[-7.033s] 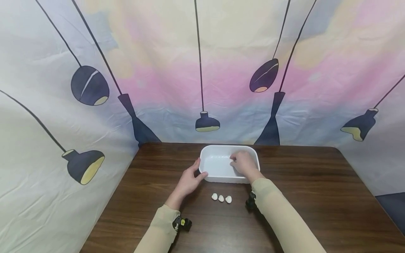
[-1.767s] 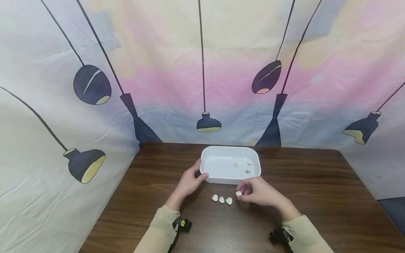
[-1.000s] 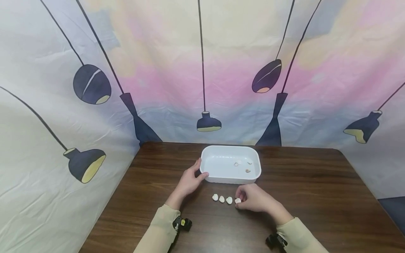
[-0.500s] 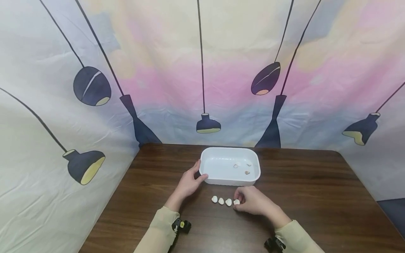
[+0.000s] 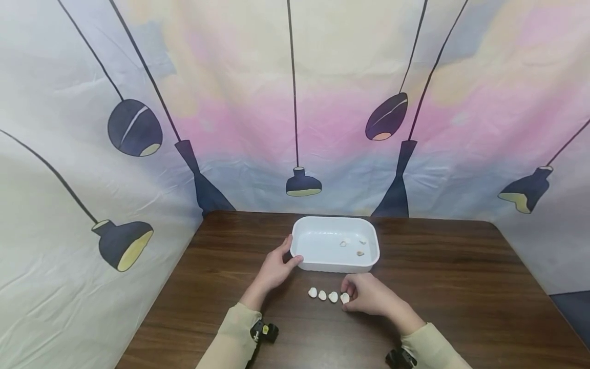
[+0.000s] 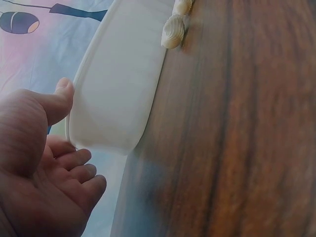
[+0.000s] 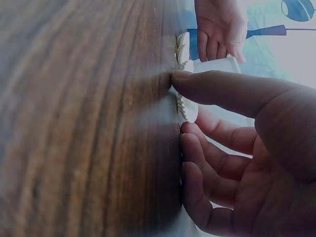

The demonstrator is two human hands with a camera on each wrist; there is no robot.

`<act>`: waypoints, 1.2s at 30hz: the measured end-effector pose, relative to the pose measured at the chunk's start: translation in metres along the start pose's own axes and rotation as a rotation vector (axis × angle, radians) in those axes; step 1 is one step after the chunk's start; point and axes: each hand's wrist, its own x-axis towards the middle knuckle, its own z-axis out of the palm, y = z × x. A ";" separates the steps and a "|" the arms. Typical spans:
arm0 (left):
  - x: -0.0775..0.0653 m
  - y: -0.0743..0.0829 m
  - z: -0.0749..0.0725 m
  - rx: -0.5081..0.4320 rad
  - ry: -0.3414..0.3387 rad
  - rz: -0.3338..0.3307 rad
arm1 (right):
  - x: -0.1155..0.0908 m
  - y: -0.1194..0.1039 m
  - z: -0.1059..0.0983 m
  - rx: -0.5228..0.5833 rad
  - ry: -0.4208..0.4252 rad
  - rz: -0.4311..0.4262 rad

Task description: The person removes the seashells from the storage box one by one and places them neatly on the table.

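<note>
Pinched between the thumb and fingers of my right hand (image 5: 371, 294) is a small white seashell (image 5: 344, 298), low at the table top. It forms the right end of a short row; the three others include a left shell (image 5: 312, 292), a second shell (image 5: 322, 295) and a third shell (image 5: 333, 296). In the left wrist view a ribbed shell (image 6: 173, 31) shows beside the tray. My left hand (image 5: 274, 266) grips the left end of a white rectangular tray (image 5: 335, 268), thumb at its rim. Several small shells lie inside, including a brownish shell (image 5: 360, 253).
The tray and shells are on a dark brown wooden table (image 5: 442, 271). A cloth backdrop (image 5: 239, 128) painted with hanging lamps stands behind the table's far edge. Each forearm has a small black camera strapped at the wrist, such as the left camera (image 5: 267, 332).
My right hand has come out of the tray with a shell and lowered it to the right end of the row. The left hand keeps hold of the tray.
</note>
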 end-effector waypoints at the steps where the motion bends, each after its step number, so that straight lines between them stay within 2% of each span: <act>1: 0.000 0.000 0.000 0.000 0.001 -0.003 | 0.000 0.000 0.000 -0.004 0.000 0.001; 17: 0.000 0.001 0.000 0.014 0.002 -0.010 | 0.002 -0.001 0.003 -0.031 -0.002 -0.002; 25: -0.001 0.001 0.000 0.014 0.005 0.011 | -0.001 -0.001 0.000 0.004 -0.003 -0.005; 36: 0.000 0.000 0.000 0.005 0.003 0.015 | 0.000 -0.003 0.002 -0.038 -0.002 0.016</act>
